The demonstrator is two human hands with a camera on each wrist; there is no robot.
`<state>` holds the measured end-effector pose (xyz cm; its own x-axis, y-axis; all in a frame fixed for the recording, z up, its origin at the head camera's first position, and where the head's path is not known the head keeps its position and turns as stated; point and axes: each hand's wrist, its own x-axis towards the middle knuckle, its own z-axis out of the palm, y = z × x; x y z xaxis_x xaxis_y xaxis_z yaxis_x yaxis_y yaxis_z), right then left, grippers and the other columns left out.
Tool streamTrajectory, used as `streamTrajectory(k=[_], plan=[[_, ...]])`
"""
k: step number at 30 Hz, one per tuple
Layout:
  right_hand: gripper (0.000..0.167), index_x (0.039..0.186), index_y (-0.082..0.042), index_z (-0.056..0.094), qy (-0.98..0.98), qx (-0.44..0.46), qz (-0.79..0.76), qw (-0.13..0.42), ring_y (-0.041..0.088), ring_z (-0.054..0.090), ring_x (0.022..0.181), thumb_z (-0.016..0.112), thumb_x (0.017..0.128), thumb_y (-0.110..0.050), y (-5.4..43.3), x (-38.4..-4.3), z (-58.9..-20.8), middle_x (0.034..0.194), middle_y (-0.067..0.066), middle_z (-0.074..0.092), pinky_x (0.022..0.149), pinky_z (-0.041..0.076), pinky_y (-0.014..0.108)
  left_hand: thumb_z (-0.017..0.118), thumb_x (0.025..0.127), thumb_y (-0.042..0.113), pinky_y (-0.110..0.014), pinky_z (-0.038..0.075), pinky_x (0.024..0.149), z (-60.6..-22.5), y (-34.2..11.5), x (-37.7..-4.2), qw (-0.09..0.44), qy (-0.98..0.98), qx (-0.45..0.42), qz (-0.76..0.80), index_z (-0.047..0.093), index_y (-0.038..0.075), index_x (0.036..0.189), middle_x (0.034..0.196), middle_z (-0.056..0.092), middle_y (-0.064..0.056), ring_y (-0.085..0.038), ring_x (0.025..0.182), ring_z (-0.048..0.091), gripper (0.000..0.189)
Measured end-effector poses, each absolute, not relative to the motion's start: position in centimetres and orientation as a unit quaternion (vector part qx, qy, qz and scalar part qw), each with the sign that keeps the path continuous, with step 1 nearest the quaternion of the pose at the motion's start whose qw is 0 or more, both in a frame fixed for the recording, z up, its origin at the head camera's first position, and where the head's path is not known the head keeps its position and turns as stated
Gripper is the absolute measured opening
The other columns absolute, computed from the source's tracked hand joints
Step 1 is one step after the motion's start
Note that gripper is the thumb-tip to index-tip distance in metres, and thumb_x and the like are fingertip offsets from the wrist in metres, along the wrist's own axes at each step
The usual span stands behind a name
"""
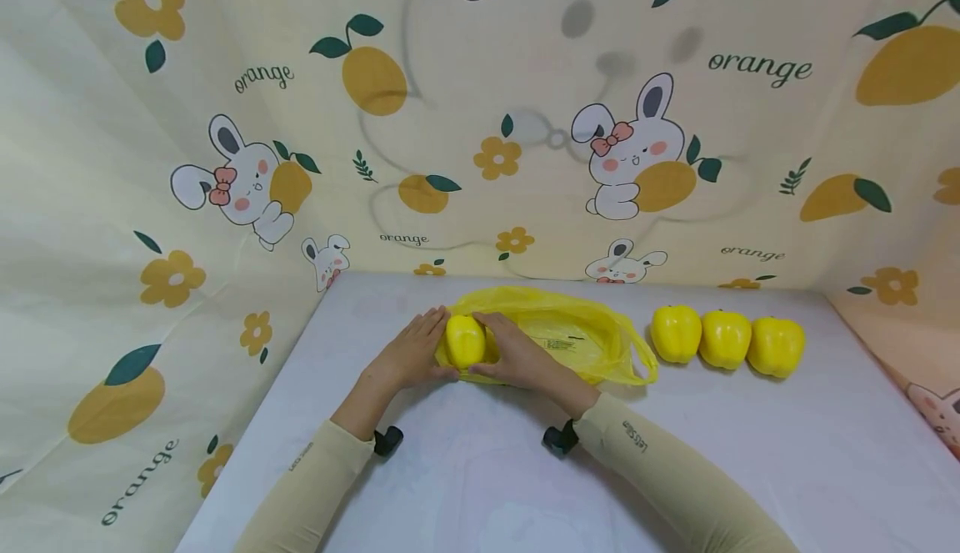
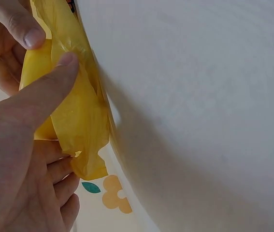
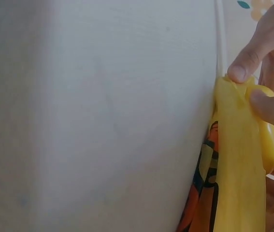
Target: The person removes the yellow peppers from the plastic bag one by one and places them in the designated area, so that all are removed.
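A yellow bell pepper (image 1: pixel 465 342) stands between my two hands at the left end of a yellow plastic bag (image 1: pixel 592 324). My right hand (image 1: pixel 517 357) grips the pepper from its right side, thumb in front and fingers behind. On the other side, my left hand (image 1: pixel 412 351) holds the bag's left end beside the pepper. In the left wrist view, the left thumb (image 2: pixel 62 72) presses on the bag film, with the fingers beyond it. The right wrist view shows the pepper (image 3: pixel 272 145) partly hidden behind the bag (image 3: pixel 240 169).
Three more yellow bell peppers (image 1: pixel 724 339) stand in a row at the right of the white table (image 1: pixel 480 478). A bag handle loop (image 1: pixel 643 361) lies toward them. Behind the table hangs a cloth (image 1: pixel 540 61) printed with rabbits and oranges.
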<state>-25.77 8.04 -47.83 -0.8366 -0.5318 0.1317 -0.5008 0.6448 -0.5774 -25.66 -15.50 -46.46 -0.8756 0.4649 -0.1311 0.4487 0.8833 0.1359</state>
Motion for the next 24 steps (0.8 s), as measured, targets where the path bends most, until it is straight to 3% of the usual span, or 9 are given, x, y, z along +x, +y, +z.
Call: streamTrajectory(k=[24], plan=[[0.092, 0.165, -0.005, 0.037, 0.906, -0.275, -0.322, 0.018, 0.035, 0.049, 0.147, 0.087, 0.093, -0.032, 11.2, -24.7, -46.7, 0.163, 0.017, 0.046, 0.124, 0.041, 0.055, 0.076, 0.097, 0.056, -0.045, 0.01, 0.137, -46.5, -15.3, -25.4, 0.077, 0.967, 0.236, 0.05, 0.021, -0.002, 0.169, 0.178, 0.018, -0.018, -0.032, 0.166, 0.015, 0.108]])
